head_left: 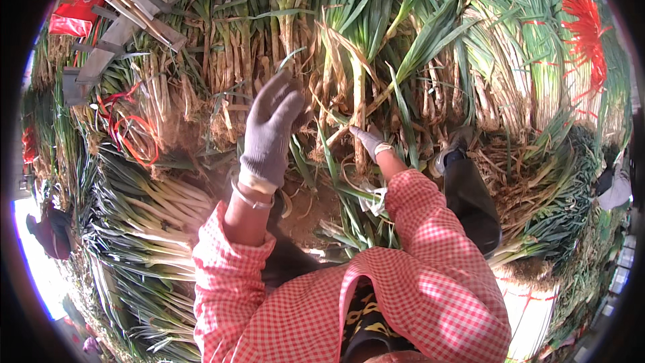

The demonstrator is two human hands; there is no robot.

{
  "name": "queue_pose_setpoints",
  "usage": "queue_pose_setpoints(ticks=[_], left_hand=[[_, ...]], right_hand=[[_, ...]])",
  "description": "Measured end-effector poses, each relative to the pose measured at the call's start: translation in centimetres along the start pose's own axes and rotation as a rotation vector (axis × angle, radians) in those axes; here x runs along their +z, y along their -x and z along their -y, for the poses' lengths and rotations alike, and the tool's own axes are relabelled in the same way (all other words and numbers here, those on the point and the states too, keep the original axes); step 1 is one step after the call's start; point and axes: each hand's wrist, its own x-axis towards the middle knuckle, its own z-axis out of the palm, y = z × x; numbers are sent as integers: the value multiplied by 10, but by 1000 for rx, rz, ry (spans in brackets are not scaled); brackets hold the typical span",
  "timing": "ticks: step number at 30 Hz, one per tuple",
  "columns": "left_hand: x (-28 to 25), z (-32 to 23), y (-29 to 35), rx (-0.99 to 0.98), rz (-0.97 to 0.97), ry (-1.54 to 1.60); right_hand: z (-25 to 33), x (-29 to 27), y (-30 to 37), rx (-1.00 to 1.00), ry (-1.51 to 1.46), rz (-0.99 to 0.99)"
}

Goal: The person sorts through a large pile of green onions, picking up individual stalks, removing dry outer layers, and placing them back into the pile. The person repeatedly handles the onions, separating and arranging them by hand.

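My left hand [270, 136], in a grey knit glove, is raised with its fingers stretched out and holds nothing. In front of it stand the pale stems of unpeeled green onions [232, 91], dry skins and soil on their lower ends. My right hand [371, 141], also gloved, is closed around the lower stem of a thick green onion [359, 87]. That one is upright, with long leaves spreading at the top; the stem partly covers the fingers. Loose leaves and peelings [342, 208] lie below, between my forearms.
Cleaned green onions [158, 208] are heaped at the left. Red ties [138, 138] lie near them. A metal stand with wooden sticks [138, 13] and a red bag [79, 5] are at the far left. Bundles with a red tassel [586, 27] stand far right. My boot [470, 195] is by the roots.
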Motion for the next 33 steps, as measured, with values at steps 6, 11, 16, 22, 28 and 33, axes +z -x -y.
queue_pose_setpoints(ticks=[6, 11, 16, 22, 28, 33], left_hand=[[-5, 19, -13, -138, 95, 34], [22, 46, -21, -285, 196, -22], [57, 82, -28, -370, 247, 68], [86, 84, -15, -105, 565, 658], [64, 63, 19, -92, 604, 456], [56, 59, 28, -96, 457, 517]], right_hand=[[33, -50, 36, -43, -277, 221], [22, -114, 172, -245, -341, 203], [-19, -126, 273, -350, -103, 47], [-18, -109, 311, -262, 332, 97], [97, -106, 260, -875, -63, -219], [103, -64, 252, -1125, -175, -394]])
